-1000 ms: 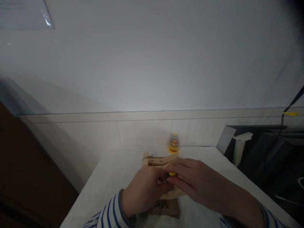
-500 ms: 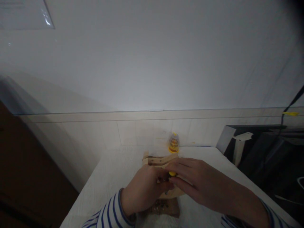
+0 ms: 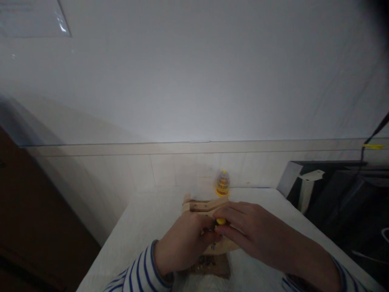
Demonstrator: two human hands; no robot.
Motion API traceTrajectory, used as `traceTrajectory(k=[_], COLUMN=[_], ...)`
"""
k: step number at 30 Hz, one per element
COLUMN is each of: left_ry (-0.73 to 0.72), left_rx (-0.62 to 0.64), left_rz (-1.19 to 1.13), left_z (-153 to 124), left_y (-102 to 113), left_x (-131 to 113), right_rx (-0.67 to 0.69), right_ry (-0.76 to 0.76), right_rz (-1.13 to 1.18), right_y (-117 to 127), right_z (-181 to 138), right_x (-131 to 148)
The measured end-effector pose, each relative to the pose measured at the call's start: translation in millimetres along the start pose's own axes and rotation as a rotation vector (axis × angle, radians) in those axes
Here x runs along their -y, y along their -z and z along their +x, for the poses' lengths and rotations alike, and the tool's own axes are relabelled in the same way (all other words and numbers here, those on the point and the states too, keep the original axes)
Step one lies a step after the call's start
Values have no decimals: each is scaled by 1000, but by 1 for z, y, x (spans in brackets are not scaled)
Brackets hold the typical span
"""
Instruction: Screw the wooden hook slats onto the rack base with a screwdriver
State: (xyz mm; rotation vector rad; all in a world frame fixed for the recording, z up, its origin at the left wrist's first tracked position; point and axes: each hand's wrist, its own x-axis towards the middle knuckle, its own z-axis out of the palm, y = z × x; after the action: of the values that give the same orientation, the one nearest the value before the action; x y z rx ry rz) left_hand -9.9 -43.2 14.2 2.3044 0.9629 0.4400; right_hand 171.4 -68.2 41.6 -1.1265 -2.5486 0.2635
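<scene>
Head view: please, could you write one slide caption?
Right hand grips a yellow piece beside the left hand, at a wooden frame.

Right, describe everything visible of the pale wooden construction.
The pale wooden construction looks unpainted and appears to rest on the white-covered table. An upright end shows at far left, then a dark-spotted bar and a slanting strip at far right; nearer, a flat part bears a small shiny fitting. The left hand and right hand cover its middle, hiding exact contact.

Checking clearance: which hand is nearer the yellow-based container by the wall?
Right. The right hand lies on the near side of the container, a little to its right; the left hand is farther toward the wearer and off to the container's left.
</scene>
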Motion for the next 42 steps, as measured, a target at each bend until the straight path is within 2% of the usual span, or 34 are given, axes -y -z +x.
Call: traceTrajectory(k=[7, 13, 20, 29, 42], left_ry=[-81, -54, 60, 39, 14], left_rx=[-11, 24, -8, -85, -57], left_rz=[-7, -18, -5, -50, -15], left_z=[-1, -1, 0, -1, -1], left_y=[3, 3, 0, -4, -2], left_x=[-3, -4, -3, 1, 0], right_rx=[-7, -6, -16, -41, -66], right_ry=[-2, -9, -12, 11, 54], right_rz=[-3, 0, 8, 29, 16], right_y=[-3, -4, -6, -8, -5], right_z=[1, -1, 1, 4, 1], right_x=[-3, -4, -5, -4, -2])
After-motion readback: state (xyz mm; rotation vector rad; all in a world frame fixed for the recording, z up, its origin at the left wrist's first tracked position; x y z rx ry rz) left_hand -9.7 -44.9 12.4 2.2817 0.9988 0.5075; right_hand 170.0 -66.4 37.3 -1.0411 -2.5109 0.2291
